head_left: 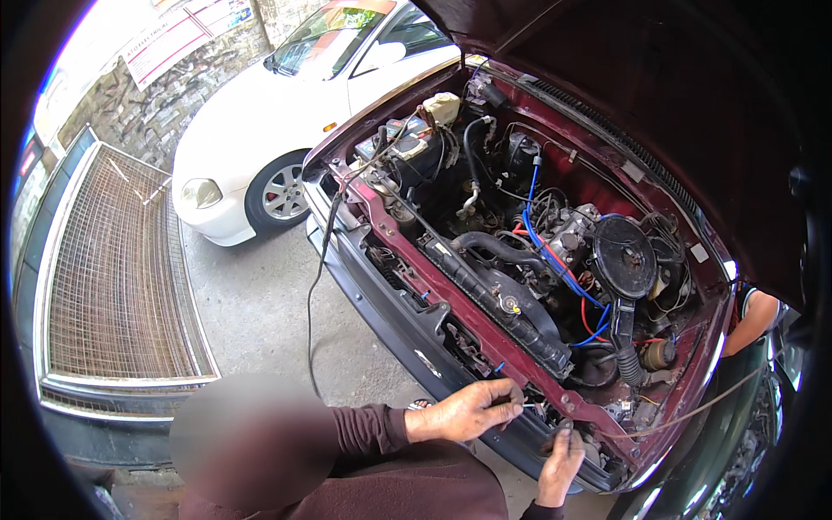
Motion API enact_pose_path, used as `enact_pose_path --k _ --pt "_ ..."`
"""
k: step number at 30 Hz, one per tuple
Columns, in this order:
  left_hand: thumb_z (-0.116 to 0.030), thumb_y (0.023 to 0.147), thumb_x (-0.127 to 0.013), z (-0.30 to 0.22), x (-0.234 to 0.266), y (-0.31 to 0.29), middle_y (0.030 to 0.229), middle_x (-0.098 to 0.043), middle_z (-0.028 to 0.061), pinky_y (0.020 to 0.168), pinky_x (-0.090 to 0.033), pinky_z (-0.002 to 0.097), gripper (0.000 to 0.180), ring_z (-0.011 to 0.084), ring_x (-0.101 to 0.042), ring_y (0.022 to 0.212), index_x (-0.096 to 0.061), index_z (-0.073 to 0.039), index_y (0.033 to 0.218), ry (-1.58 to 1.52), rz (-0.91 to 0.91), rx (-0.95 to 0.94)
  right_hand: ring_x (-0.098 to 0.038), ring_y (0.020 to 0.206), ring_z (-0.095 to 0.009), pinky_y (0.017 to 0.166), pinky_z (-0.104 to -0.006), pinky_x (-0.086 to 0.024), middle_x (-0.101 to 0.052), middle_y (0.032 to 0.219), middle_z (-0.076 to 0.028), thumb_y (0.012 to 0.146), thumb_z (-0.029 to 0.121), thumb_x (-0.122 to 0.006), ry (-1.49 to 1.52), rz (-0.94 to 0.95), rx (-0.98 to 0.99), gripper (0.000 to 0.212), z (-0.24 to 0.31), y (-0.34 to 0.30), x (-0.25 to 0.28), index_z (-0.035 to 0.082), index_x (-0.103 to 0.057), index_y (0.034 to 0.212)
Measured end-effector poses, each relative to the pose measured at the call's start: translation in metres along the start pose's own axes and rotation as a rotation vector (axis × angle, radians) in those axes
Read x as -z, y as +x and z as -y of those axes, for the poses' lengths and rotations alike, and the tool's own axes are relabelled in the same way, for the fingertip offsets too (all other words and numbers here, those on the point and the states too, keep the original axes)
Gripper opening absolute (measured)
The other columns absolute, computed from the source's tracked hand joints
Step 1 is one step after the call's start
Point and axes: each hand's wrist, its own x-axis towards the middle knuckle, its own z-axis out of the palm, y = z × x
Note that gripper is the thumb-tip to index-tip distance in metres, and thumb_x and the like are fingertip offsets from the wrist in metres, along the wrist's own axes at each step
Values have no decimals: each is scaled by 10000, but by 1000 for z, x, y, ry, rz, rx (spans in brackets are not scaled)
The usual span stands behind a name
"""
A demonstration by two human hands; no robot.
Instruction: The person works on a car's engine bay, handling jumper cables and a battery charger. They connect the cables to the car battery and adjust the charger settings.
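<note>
With fingers bent inward, reaches both hands to the front edge of a maroon car (482,321) with a raised hood (633,87).

Holds left hand (468,411) between five and six o'clock over the dark bumper (381,299), with thumb and fingers pinched, apparently on a thin pale piece (529,405) at the tips. Has right hand (562,466) at five o'clock, nearer the corner of the car, with fingers curled; cannot tell, with tips partly hidden, whether gripping anything. Faces a round black air cleaner (624,260) at three o'clock, with blue hoses (569,281) just beside it, and a radiator cap (511,305) at four. Takes in another person's arm (752,322) just past three, beyond the maroon car's side, a white car (251,113) between ten and eleven, and a wire-mesh panel (121,269) at nine o'clock.
</note>
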Motion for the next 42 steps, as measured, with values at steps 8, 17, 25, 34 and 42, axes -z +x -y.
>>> enact_pose_path --k 8,17,25,34,42 --pt "-247 1060 -630 19 15 4 977 -660 3 814 -550 272 208 88 -637 907 -623 -41 1087 -178 91 66 -622 774 -148 703 -297 -486 -678 925 -89 1088 350 -534 631 286 -114 418 21 -15 -79 -52 -639 1132" --pt "-181 911 -749 -9 65 -8 998 -708 141 834 -574 374 436 263 -723 928 -637 -15 1298 725 55 -56 -632 720 -141 687 -308 -484 -687 804 -87 1085 286 -550 330 151 28 330 37 4 -65 -29 -650 1082" --pt "-246 830 -793 -14 215 14 1259 -592 197 1019 -485 469 413 381 -551 1239 -681 -32 1165 1476 -761 -36 -553 650 -115 579 -277 -464 -583 792 -20 1080 285 -551 170 -113 1 323 -57 -4 33 -10 -618 1194" --pt "-215 827 -751 62 242 33 1488 -392 282 1170 -312 567 693 489 -367 1376 -502 -149 1471 1481 -1023 -245 -511 644 -50 558 -236 -391 -590 800 15 1085 267 -544 -30 -568 -34 299 -57 -26 195 17 -663 1198" --pt "-185 954 -647 90 273 41 1557 -359 284 1210 -283 538 662 478 -322 1458 -398 -151 1566 1559 -1017 -155 -361 488 -36 444 -220 -345 -412 674 72 1077 202 -531 36 -726 -177 251 -81 32 308 39 -636 1236"
